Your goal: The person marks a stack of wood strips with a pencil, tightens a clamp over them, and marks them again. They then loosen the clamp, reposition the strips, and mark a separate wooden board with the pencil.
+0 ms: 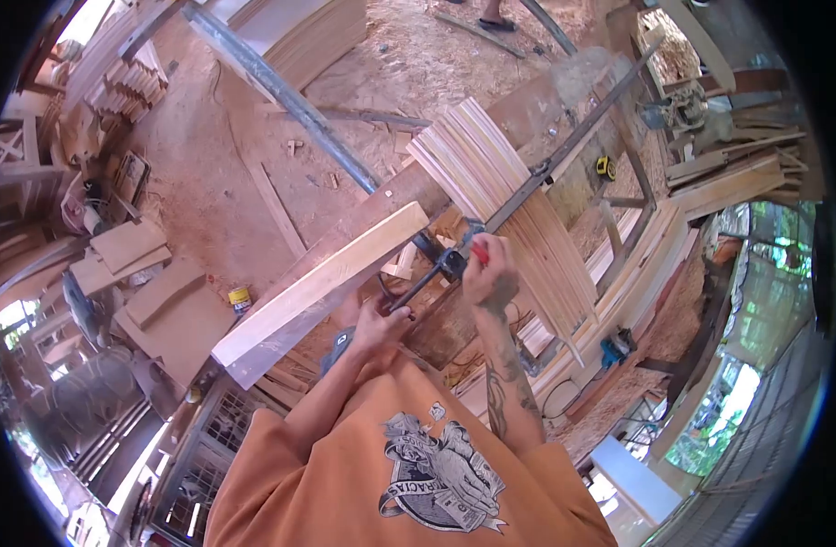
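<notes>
My left hand is closed around the near end of a dark metal rod, which runs up to the dark head of a long bar clamp. Beside that head, my right hand is closed on a small red object; its kind is mostly hidden by the fingers. The clamp bar crosses a stack of thin wooden boards standing on edge just beyond my right hand. To the left of the clamp head, a thick pale timber beam lies at a slant, apart from my left hand.
A blue-grey metal pipe slants across the upper left. A yellow tape measure lies beyond the boards. A teal power tool sits at the right among long planks. A yellow can stands at the left. Another person's foot shows at the top.
</notes>
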`<action>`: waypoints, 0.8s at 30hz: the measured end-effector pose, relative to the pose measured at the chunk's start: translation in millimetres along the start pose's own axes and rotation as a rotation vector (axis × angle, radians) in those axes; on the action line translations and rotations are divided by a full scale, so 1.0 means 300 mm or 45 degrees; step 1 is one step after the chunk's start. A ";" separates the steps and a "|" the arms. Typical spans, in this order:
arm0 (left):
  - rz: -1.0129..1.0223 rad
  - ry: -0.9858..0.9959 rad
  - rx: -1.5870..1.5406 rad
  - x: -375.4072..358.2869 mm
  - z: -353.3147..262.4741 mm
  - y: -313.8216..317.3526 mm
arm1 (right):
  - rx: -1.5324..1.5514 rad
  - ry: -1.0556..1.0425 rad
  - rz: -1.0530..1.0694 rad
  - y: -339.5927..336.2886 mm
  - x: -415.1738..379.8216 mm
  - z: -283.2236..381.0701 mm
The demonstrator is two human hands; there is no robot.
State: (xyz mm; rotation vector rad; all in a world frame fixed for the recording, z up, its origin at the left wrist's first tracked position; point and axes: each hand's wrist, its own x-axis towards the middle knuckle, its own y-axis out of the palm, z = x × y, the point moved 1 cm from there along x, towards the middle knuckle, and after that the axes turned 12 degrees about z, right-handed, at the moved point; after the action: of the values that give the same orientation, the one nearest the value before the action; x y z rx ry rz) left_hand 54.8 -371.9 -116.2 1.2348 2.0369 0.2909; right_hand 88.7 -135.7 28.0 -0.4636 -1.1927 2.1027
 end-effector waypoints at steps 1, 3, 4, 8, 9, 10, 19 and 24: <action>-0.134 0.179 -0.050 0.000 0.006 0.048 | 0.018 -0.001 0.056 0.012 0.038 0.045; -0.142 0.536 0.957 -0.010 -0.032 0.054 | -0.028 -0.135 0.077 0.086 0.081 0.020; -0.156 0.694 1.465 -0.014 -0.037 0.054 | -0.051 -0.206 0.090 0.115 0.104 0.020; -0.225 0.695 1.548 -0.028 -0.120 0.075 | -0.065 -0.129 0.088 0.164 0.097 -0.013; -0.243 0.670 1.576 -0.049 -0.132 0.075 | -0.063 -0.137 0.082 0.169 0.099 -0.013; -0.354 0.544 1.272 -0.067 -0.100 0.075 | -0.063 -0.160 0.081 0.169 0.105 -0.007; -0.201 -0.121 -0.640 0.001 -0.083 0.077 | -0.058 -0.195 0.026 0.169 0.106 -0.012; -0.513 0.625 0.720 0.042 0.027 0.117 | -0.028 -0.162 0.084 0.167 0.102 -0.018</action>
State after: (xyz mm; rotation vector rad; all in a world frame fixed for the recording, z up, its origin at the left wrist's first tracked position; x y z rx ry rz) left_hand 80.6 -344.6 -109.2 1.0919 2.8680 -0.2178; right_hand 51.2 -129.1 -17.0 -0.3888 -1.2899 2.2048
